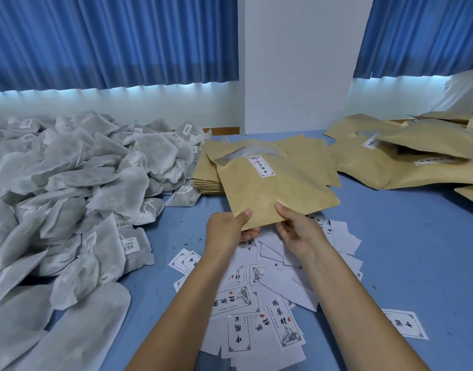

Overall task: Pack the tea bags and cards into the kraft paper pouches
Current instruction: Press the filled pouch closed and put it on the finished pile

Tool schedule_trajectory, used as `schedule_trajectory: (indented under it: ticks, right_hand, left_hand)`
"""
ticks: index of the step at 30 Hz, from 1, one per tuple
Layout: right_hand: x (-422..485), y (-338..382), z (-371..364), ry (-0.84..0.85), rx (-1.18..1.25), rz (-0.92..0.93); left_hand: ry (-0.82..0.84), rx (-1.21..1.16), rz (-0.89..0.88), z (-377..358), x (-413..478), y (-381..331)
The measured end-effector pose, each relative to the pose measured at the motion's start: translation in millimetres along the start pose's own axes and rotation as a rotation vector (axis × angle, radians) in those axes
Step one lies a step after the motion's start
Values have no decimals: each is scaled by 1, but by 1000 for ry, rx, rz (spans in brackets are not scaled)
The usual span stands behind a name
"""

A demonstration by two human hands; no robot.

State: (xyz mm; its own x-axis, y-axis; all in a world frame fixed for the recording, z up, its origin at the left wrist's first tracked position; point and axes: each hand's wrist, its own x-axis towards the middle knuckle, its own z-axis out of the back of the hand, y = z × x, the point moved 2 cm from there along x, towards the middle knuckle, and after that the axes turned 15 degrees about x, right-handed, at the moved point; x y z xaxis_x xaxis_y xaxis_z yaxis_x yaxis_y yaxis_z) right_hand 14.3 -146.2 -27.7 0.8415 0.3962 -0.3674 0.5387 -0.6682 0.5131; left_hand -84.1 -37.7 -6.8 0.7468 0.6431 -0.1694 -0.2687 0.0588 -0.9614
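Both hands, L (227,227) & R (296,226), pinch kraft pouch (272,191) over cards (270,303), tea bags (69,183) at left.

A packing workroom: tea bags (69,183), kraft paper pouches (363,159) and printed cards (256,317) are lying heaped in bulk on a blue counter (390,231), curtains (109,41) hanging behind.

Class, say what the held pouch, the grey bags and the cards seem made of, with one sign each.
Pouch: likely matte kraft paper, tan, dull. Tea bags: probably non-woven fabric, grey, soft, creased. Cards: seemingly thin printed paper, lying flat.
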Motion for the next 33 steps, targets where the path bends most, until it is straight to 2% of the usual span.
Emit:
schedule_trajectory:
  ticks: [8,13,20,24,30,33]
  right_hand:
    - [8,8,6,-50,37,58]
    - [8,11,6,-5,11,24]
    - [6,14,5,-54,45,112]
    - [5,14,5,-38,36,77]
    - [5,26,11,-122,63,165]
    - [5,25,10,-118,38,133]
  left_hand:
    - [9,-26,36,5,1,-1]
    - [24,-20,37,5,1,-2]
    - [18,-25,48,10,2,-3]
    - [15,-26,45,10,2,-4]
    - [1,-55,36,16,5,-4]
    - [-22,-33,44,19,7,-3]
